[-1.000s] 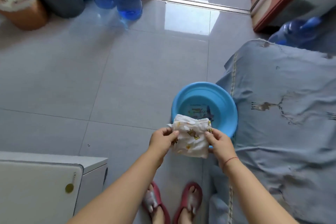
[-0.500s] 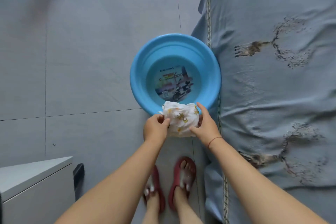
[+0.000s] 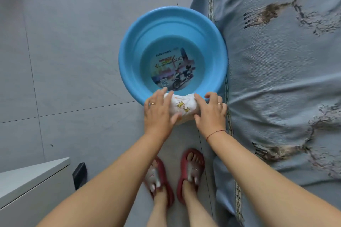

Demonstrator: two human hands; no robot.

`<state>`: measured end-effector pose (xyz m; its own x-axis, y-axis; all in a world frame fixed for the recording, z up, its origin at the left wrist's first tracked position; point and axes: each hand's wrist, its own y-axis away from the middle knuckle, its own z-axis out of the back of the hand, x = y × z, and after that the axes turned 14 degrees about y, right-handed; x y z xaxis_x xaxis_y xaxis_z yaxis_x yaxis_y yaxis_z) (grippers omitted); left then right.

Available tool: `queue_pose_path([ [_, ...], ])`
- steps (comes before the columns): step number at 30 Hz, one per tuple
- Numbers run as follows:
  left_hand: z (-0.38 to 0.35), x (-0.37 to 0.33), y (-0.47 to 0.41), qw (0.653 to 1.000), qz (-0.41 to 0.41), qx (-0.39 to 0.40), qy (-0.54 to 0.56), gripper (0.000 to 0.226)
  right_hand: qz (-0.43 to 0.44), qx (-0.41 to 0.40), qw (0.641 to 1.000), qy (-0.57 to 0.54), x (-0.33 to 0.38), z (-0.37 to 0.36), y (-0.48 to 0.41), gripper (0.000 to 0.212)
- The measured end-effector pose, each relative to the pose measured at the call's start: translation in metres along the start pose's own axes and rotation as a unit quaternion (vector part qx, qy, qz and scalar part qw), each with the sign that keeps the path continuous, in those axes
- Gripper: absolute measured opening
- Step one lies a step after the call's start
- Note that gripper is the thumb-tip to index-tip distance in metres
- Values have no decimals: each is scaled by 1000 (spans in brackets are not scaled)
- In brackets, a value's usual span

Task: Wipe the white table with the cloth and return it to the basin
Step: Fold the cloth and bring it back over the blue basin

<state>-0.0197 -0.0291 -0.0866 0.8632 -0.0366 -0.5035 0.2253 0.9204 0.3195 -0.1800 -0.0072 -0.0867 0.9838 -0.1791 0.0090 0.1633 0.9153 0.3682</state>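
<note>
A: What should the hands do here?

B: Both hold the cloth (image 3: 181, 107), bunched into a short roll at the near rim of the basin (image 3: 129, 48). I take this as either wringing it or setting it in. Either way, the roll should go forward past the rim to the middle before any twist or release. That way drips fall inside, not on the slippers (image 3: 191, 169) just below. Letting both ends go together, low down, would avoid a splash.

A: And how do the hands lie?

B: The left hand (image 3: 158, 111) wraps the left end, with its fingers laid over the top and its thumb pressed against the near side. The right hand (image 3: 210, 114) grips the other end, thumb across the top and fingers curled behind. Both palms face down, and the forearms reach forward and down from a standing person.

A: Does the cloth touch the rim?

B: I cannot tell, though it overlaps the rim in this view.

A: What lies around it?

B: The basin stands on the floor (image 3: 73, 61), touching the bed cover (image 3: 276, 88) on its right. It seems to hold shallow water over a printed sticker. The table (image 3: 27, 177) is at lower left, well apart from the basin. Nothing here shows whether it is wiped.
</note>
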Motion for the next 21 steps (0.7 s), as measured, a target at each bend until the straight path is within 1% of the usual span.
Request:
queue_pose_path([
  [1, 0, 4, -1, 997, -54, 46, -37, 71, 24, -7, 1000, 5, 0, -1, 0, 68],
  [2, -2, 9, -2, 991, -89, 76, -62, 73, 62, -10, 998, 14, 0, -2, 0, 72],
  [4, -5, 16, -7, 986, -110, 98, -72, 70, 133, 3, 990, 41, 3, -5, -1, 77],
  [5, -5, 18, -9, 986, -112, 100, -72, 67, 152, 14, 987, 54, 3, -7, -1, 77],
  [6, -6, 21, -11, 986, -113, 102, -70, 65, 158, 23, 985, 60, 3, -9, -2, 75],
  [8, -8, 26, -14, 986, -121, 95, -58, 60, 151, 18, 987, 52, 1, -14, -3, 65],
  [10, -9, 28, -14, 988, -131, 76, -40, 53, 141, -15, 989, 38, -1, -17, -4, 54],
  [13, -11, 29, -13, 986, -167, 1, -25, 38, 132, -80, 988, 26, 2, -23, -8, 43],
  [15, -14, 28, -14, 982, -186, -29, -26, 33, 138, -104, 984, 35, 4, -27, -10, 38],
  [18, -21, 26, -14, 981, -183, -60, -21, 28, 145, -92, 984, 45, 6, -27, -11, 36],
  [19, -21, 24, -14, 984, -171, -51, -24, 28, 147, -75, 985, 50, 7, -27, -12, 37],
  [20, -21, 21, -13, 988, -149, -15, -31, 32, 148, -47, 986, 60, 8, -24, -12, 40],
  [21, -20, 20, -11, 991, -116, 39, -50, 42, 148, -16, 986, 79, 9, -23, -11, 45],
])
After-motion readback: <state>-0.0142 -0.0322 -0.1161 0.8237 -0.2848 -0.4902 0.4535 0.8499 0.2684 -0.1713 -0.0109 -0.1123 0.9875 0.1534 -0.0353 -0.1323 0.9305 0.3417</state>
